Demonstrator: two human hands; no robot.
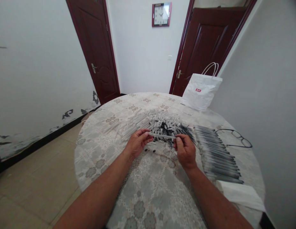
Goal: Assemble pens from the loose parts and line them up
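Note:
A slim translucent pen barrel (162,136) stretches level between my two hands above the table. Fingers and thumb of my left hand (137,143) pinch its left end. My right hand (186,152) grips the other end between thumb and fingers; whether it also holds a small part there I cannot make out. Just beyond my hands lies a heap of loose pen parts: clear barrels (138,122) on the left, short white pieces (170,119) in the middle, and thin black pieces (185,129) on the right. Small dark bits (154,151) lie between my wrists.
Right of my right hand, many dark-cored pens (221,156) lie in a neat row. Eyeglasses (241,138) rest beyond them, and a folded white packet (241,194) lies nearer. A white paper bag (201,90) stands at the back right of the round, cloth-covered table (140,194).

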